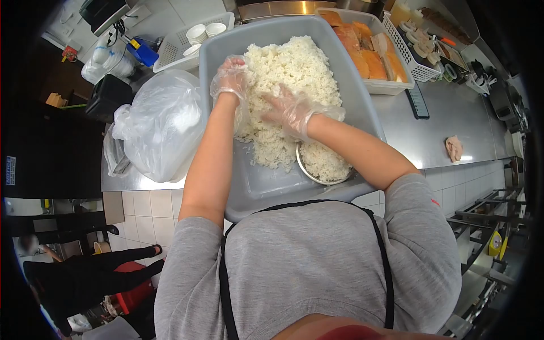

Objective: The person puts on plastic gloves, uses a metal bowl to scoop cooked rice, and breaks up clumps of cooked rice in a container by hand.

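A large mound of cooked white rice (294, 62) lies in a grey plastic tub (255, 192) in front of me. My left hand (231, 78), in a clear plastic glove, is at the left edge of the mound with its fingers curled in; what they hold, if anything, is hidden. On the middle of the rice rests my right hand (289, 110), gloved too, its fingers spread and touching the grains. Below my right forearm, a round pale-rimmed bowl (300, 164) with rice in it sits inside the tub, partly covered by the arm.
Left of the tub is a tied clear plastic bag (158, 124). A white basket with small cups (197, 34) stands behind it. At the back right are a container of orange fish pieces (368, 65), a phone (417, 102) and a crumpled cloth (454, 148). Another person (73, 277) stands at lower left.
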Available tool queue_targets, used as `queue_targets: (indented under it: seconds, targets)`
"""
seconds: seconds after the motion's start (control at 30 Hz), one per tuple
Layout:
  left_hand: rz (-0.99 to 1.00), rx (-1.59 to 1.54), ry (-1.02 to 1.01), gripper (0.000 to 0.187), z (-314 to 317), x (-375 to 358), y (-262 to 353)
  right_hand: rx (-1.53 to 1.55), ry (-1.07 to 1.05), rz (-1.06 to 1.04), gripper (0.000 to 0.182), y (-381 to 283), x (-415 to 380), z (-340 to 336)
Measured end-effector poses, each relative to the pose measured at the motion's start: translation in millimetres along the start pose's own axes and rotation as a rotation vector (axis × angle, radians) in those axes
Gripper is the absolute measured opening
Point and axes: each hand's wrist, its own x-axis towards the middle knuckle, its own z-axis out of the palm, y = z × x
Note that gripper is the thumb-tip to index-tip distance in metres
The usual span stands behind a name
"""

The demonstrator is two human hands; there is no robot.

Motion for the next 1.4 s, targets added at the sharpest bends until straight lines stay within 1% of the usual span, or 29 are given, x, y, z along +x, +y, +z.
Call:
queue_targets:
  seconds: [0.07, 0.1, 0.17, 0.23, 0.27, 0.33, 0.37, 0.43, 0.47, 0.5, 0.57, 0.63, 0.7, 0.77, 0.8, 0.83, 0.87, 0.9, 0.97, 1.0, 1.07, 1.1, 1.17, 1.2, 1.27, 1.3, 1.33, 1.37, 1.4]
  targets:
    - [-0.090, -0.020, -0.011, 0.025, 2.0, -8.7, 9.9, -0.049, -0.034, 0.032, 0.055, -0.8, 4.4, 6.7]
    - [-0.056, 0.442, -0.058, 0.031, 4.6, -14.2, 19.2, -0.016, -0.014, 0.005, 0.053, 4.1, 5.1, 6.8]
    - [-0.029, 0.898, -0.101, 0.042, 13.7, -32.4, 31.0, 0.017, -0.002, -0.026, 0.053, 11.8, 6.9, 11.6]
    - [0.153, 1.375, -0.190, 0.054, 21.3, -49.9, 39.5, 0.055, 0.130, -0.046, 0.041, 15.7, 14.4, 23.4]
    - [0.153, 1.377, -0.190, 0.054, 20.5, -50.2, 42.7, 0.056, 0.132, -0.046, 0.041, 19.6, 18.3, 28.0]
    - [0.069, 1.293, -0.388, 0.061, 19.0, -43.6, 46.0, 0.323, 0.259, -0.061, 0.033, 29.7, 24.1, 29.6]
    - [0.072, 1.293, -0.386, 0.061, 18.7, -36.9, 40.3, 0.321, 0.262, -0.062, 0.033, 38.0, 27.9, 28.8]
    - [0.164, 1.605, -0.502, 0.055, 14.1, -21.5, 12.0, 0.635, 0.440, 0.006, 0.026, 50.8, 34.4, 25.8]
    - [0.197, 1.706, -0.538, 0.053, 11.7, -17.1, 0.6, 0.835, 0.496, 0.154, 0.024, 47.8, 25.0, 9.4]
    - [0.210, 1.537, -0.474, 0.046, 10.9, -16.5, -7.9, 0.832, 0.492, 0.149, 0.024, 57.2, 26.8, 9.8]
    - [0.219, 1.365, -0.416, 0.040, 16.0, -19.6, -12.3, 1.050, 0.582, 0.120, 0.028, 89.4, 32.7, 12.7]
    - [-0.018, 0.821, -0.288, 0.047, 26.1, -27.9, -1.3, 1.043, 0.637, 0.115, 0.036, 101.3, 35.8, 13.4]
    - [-0.005, 0.938, -0.333, 0.046, 30.9, -32.2, 18.6, 1.034, 0.700, 0.114, 0.045, 102.8, 31.5, 9.8]
    - [0.005, 1.056, -0.373, 0.044, 32.5, -33.9, 24.9, 0.944, 0.672, 0.360, 0.059, 94.6, 28.0, 0.9]
    - [-0.030, 0.855, -0.372, 0.042, 33.5, -31.7, 26.1, 0.944, 0.674, 0.363, 0.059, 94.1, 28.9, -0.8]
    - [-0.064, 0.654, -0.368, 0.039, 34.7, -30.0, 26.8, 1.045, 0.665, 0.492, 0.072, 93.7, 29.7, -2.7]
    - [-0.064, 0.655, -0.370, 0.039, 36.6, -31.3, 25.5, 1.146, 0.649, 0.622, 0.085, 92.5, 29.6, -3.6]
    - [-0.089, 0.570, -0.322, 0.038, 43.0, -39.1, 32.3, 1.147, 0.650, 0.622, 0.085, 91.2, 29.7, -2.7]
    - [-0.132, 0.399, -0.225, 0.041, 59.9, -58.3, 51.9, 1.613, 0.703, 0.562, 0.104, 89.0, 29.9, -0.5]
    - [-0.153, 0.314, -0.177, 0.046, 67.0, -65.6, 59.9, 1.613, 0.705, 0.561, 0.104, 90.6, 30.3, 0.0]
    - [-0.174, 0.229, -0.133, 0.052, 68.5, -64.3, 57.4, 1.643, 0.507, 0.370, 0.104, 94.8, 30.9, 1.2]
    - [-0.223, 0.019, -0.238, 0.061, 65.7, -61.3, 52.4, 1.645, 0.507, 0.371, 0.104, 94.6, 31.9, 4.5]
    - [-0.271, -0.193, -0.341, 0.070, 62.5, -56.2, 41.2, 1.426, 0.545, 0.208, 0.105, 92.8, 33.5, 12.2]
    - [-0.247, -0.155, -0.347, 0.074, 64.2, -59.3, 44.2, 1.353, 0.558, 0.157, 0.105, 90.4, 32.3, 12.6]
    - [-0.220, -0.117, -0.355, 0.079, 66.2, -65.2, 46.6, 1.180, 0.578, 0.082, 0.087, 75.0, 22.2, 2.9]
    - [-0.217, -0.052, -0.360, 0.083, 66.4, -69.0, 46.0, 1.179, 0.578, 0.082, 0.087, 70.5, 22.7, 3.3]
    - [-0.216, 0.012, -0.362, 0.087, 66.7, -71.7, 45.6, 0.995, 0.596, 0.111, 0.077, 65.8, 24.0, 5.2]
    - [-0.218, 0.011, -0.360, 0.087, 67.6, -72.2, 46.2, 0.811, 0.612, 0.136, 0.068, 63.2, 25.7, 7.4]
    - [-0.190, 0.036, -0.335, 0.082, 68.7, -72.7, 48.0, 0.811, 0.610, 0.134, 0.068, 65.2, 29.5, 12.5]
